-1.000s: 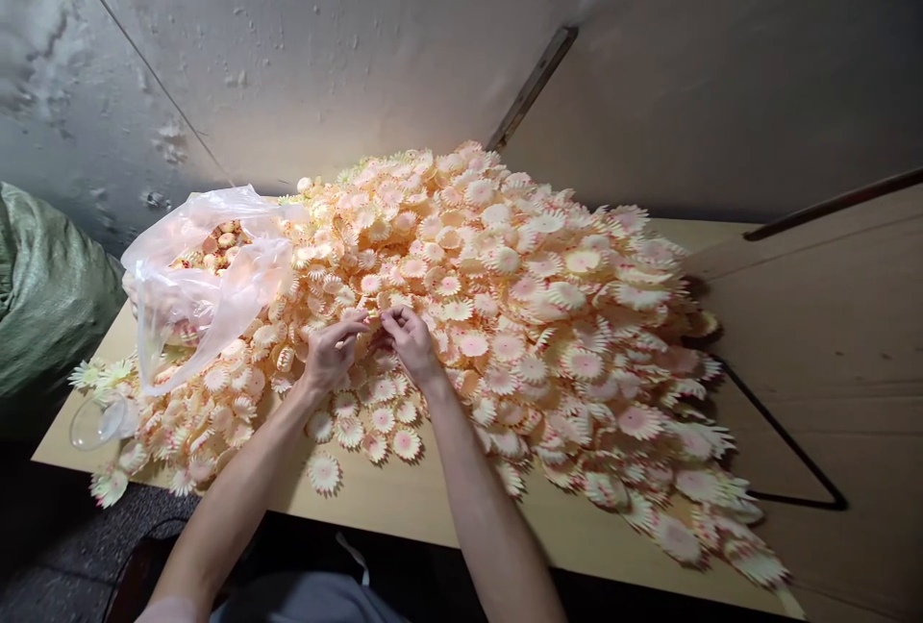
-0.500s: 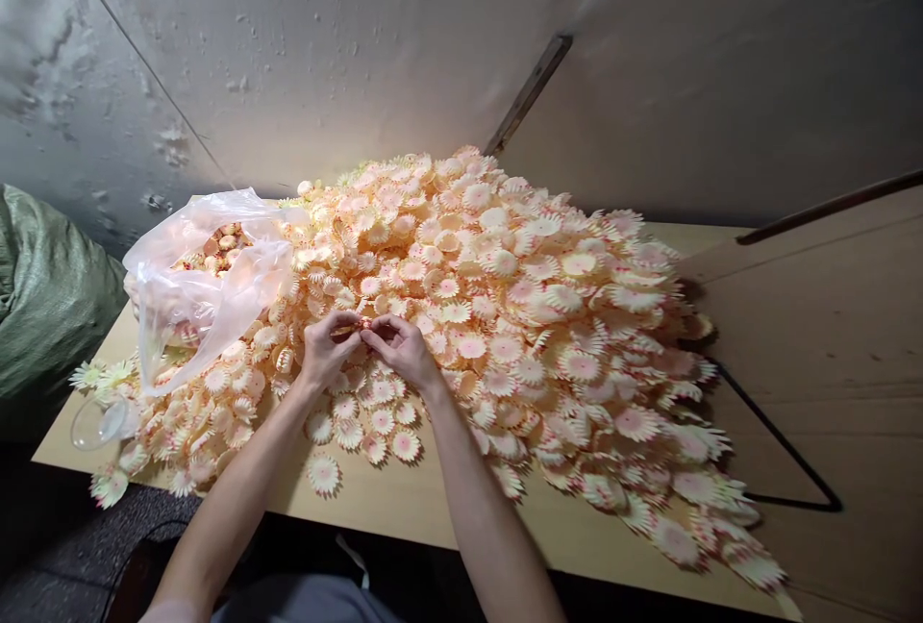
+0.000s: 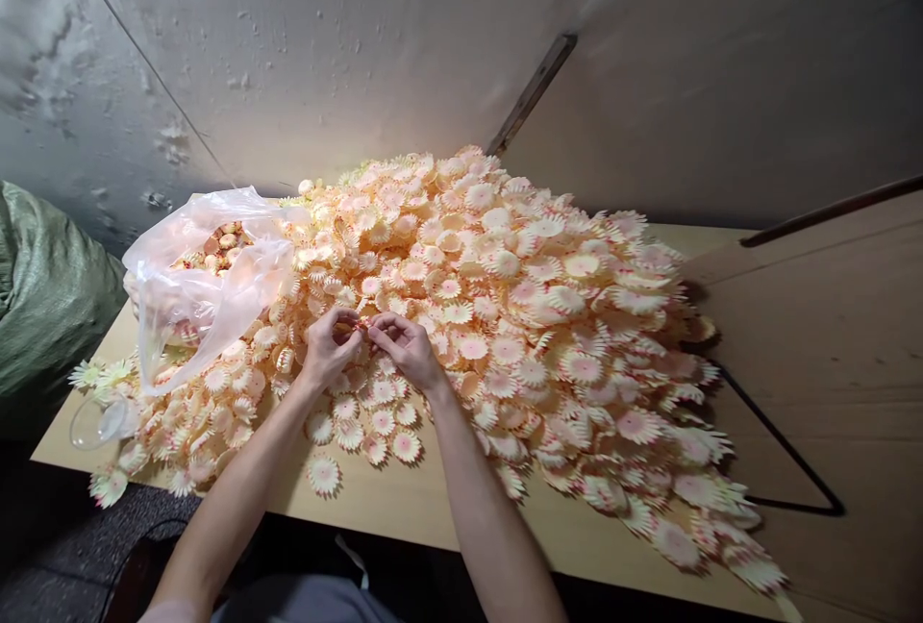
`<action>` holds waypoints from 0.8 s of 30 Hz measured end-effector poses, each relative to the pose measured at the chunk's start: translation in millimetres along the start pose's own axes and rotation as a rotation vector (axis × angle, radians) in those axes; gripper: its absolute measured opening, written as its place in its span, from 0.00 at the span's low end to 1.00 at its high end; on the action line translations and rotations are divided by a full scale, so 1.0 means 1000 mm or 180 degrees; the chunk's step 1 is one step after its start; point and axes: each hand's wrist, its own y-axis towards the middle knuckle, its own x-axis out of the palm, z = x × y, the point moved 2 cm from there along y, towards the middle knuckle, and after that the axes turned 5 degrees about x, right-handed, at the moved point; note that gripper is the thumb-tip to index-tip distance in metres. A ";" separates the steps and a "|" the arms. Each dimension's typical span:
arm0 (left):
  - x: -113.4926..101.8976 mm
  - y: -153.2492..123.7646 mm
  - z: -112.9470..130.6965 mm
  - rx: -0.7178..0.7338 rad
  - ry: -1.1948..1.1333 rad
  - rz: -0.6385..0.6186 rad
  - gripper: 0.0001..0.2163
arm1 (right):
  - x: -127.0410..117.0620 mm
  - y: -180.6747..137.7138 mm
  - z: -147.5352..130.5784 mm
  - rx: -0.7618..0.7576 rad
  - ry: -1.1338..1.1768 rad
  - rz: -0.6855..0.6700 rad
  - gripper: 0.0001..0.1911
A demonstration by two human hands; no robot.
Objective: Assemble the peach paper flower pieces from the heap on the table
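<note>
Close together at the front of a big heap of pale artificial flower heads (image 3: 505,315) with pink edges, both hands pinch at one small flower head (image 3: 361,324). My left hand (image 3: 330,347) has its thumb and fingers closed on the flower's left side. On its other side, the fingertips of my right hand (image 3: 405,349) are closed too. The fingers cover most of this piece. Below the hands, several opened flower heads (image 3: 382,421) lie flat, and one single flower head (image 3: 324,475) sits apart near the table's front edge.
A clear plastic bag (image 3: 245,301) holding small closed flower heads stands at the left. Near it lies a transparent cup (image 3: 101,421). A green sack (image 3: 50,315) is beside the wooden table (image 3: 404,517). Cardboard (image 3: 829,363) and a black metal bracket (image 3: 785,440) border the right.
My right hand has shifted slightly right, opening a small distance between the two sets of fingertips. The heap, bag and cup stay as they were.
</note>
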 end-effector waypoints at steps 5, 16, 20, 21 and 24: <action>-0.002 0.001 0.003 -0.0035 -0.0022 0.0088 0.09 | 0.001 0.002 0.005 -0.0051 0.0071 -0.0028 0.19; 0.003 0.000 0.006 -0.0201 -0.0430 -0.0533 0.11 | -0.004 0.007 0.010 -0.0152 0.0013 0.0525 0.14; 0.004 -0.002 0.005 -0.0288 -0.0727 -0.0768 0.12 | -0.004 0.006 0.010 -0.0090 -0.0141 0.0659 0.15; 0.003 -0.002 0.005 -0.0305 -0.0796 -0.0793 0.12 | -0.004 0.006 0.009 -0.0061 -0.0177 0.0682 0.16; 0.003 -0.002 0.003 -0.0368 -0.0993 -0.0825 0.12 | -0.004 0.005 0.009 0.0006 -0.0183 0.0672 0.18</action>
